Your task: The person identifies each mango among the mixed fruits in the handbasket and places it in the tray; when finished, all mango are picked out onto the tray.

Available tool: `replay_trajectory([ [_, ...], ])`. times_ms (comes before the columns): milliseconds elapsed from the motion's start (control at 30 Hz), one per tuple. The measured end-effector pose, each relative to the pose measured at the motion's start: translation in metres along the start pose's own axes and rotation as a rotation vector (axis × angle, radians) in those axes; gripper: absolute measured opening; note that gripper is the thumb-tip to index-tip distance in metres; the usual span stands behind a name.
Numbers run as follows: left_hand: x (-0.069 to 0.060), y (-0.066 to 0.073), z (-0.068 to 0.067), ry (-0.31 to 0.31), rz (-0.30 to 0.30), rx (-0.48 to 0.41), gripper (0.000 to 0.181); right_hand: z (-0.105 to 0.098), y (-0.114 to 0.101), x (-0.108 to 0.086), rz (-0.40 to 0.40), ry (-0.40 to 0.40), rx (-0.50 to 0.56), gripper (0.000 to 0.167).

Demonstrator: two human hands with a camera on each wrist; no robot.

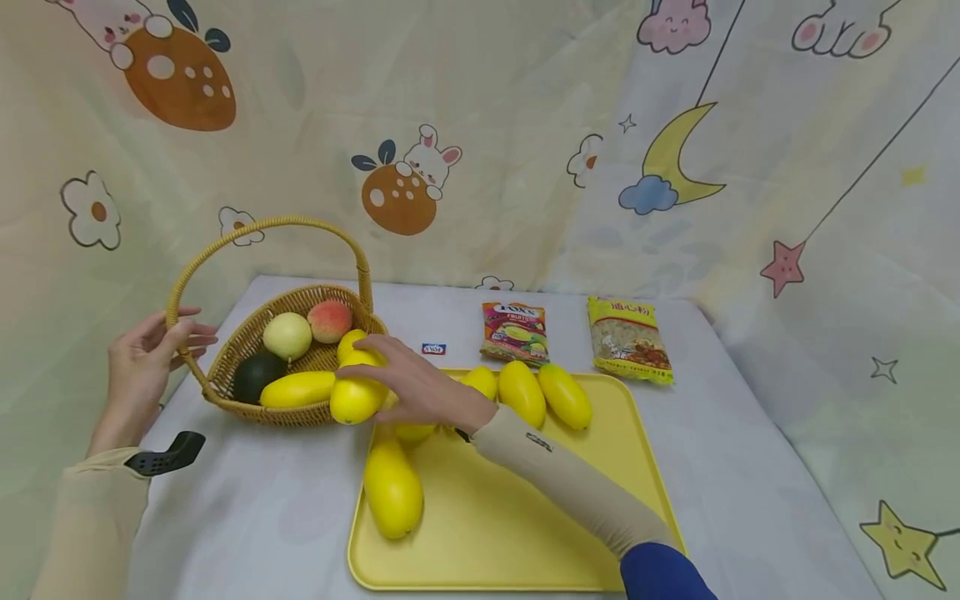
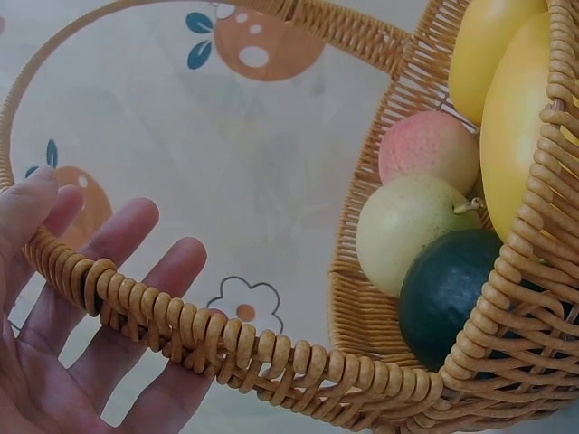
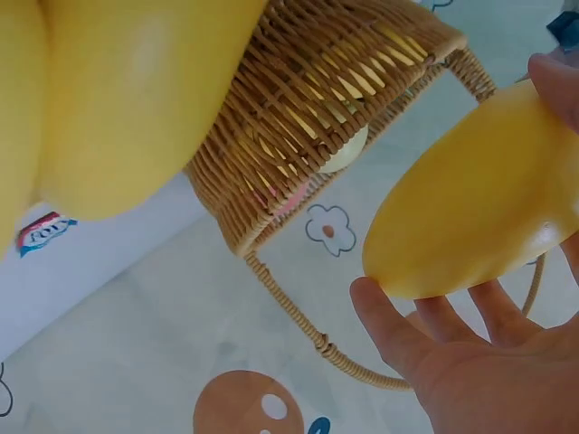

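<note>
My right hand grips a yellow mango-like fruit at the right front rim of a wicker basket. In the right wrist view, its fingers curve along the underside of that fruit. My left hand is at the basket's left side; in the left wrist view its fingers extend fairly straight behind the handle's base, the thumb in front. Inside the basket lie a dark green round fruit, a pale green pear-like fruit, a peach and a yellow fruit.
A yellow tray bears several more yellow fruits, one near its left edge, others along its back. Behind it lie a FOX'S candy bag, a yellow food packet and a small wrapped piece. A patterned curtain hangs behind the table.
</note>
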State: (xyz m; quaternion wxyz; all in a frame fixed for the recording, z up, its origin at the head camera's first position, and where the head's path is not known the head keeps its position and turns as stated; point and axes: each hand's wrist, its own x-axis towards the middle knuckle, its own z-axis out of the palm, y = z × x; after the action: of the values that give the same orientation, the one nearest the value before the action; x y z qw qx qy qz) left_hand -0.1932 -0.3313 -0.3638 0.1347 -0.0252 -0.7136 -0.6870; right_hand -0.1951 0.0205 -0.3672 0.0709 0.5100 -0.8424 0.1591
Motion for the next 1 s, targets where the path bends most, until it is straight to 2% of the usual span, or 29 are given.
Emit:
replay_trajectory([
  [233,-0.001,-0.001,0.001,0.014,-0.004,0.104,0.032,0.0,-0.006,-0.042,0.012,0.009,0.042,0.06],
  [467,-0.002,0.0,0.001,0.014,0.01,0.074,0.032,0.005,-0.013,-0.078,0.033,-0.048,0.044,0.064],
  [700,-0.001,0.0,0.002,0.021,0.012,0.115,0.034,0.013,-0.017,-0.114,0.006,-0.064,0.036,0.067],
  [1000,0.002,0.0,-0.001,0.021,0.007,0.146,0.035,0.023,-0.019,-0.144,-0.023,-0.072,0.002,0.065],
])
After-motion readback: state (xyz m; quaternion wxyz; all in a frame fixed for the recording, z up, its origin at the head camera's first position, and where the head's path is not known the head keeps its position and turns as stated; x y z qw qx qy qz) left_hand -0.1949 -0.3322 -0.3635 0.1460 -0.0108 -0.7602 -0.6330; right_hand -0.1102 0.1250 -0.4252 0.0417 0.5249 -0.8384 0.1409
